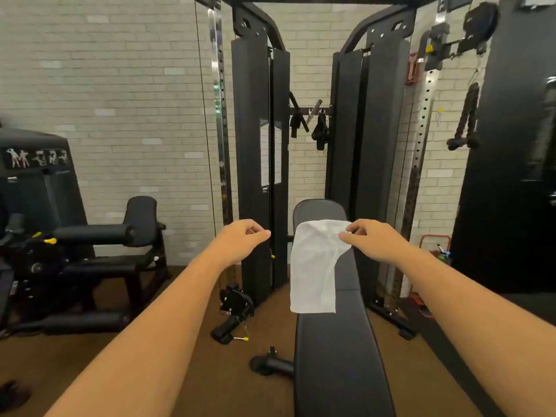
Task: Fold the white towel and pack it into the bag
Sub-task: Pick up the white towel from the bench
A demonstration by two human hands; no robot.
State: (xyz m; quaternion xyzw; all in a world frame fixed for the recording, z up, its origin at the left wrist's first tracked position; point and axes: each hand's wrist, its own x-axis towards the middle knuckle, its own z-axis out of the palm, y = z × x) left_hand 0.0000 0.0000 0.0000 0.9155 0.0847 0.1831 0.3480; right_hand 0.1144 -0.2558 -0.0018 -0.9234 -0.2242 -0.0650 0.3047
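Observation:
A white towel (314,266) hangs in the air in front of me, over the far part of a black padded bench (337,356). My right hand (370,237) pinches the towel's upper right corner between thumb and fingers. My left hand (243,236) is held up at the same height, well to the left of the towel, with its fingers curled loosely and nothing in it. The towel droops from the held corner, its lower edge level above the bench pad. No bag is in view.
A black cable machine (258,145) with two weight towers stands behind the bench, handles hung between them. A leg machine (90,236) is at the left. A pulley attachment (234,311) lies on the brown floor left of the bench.

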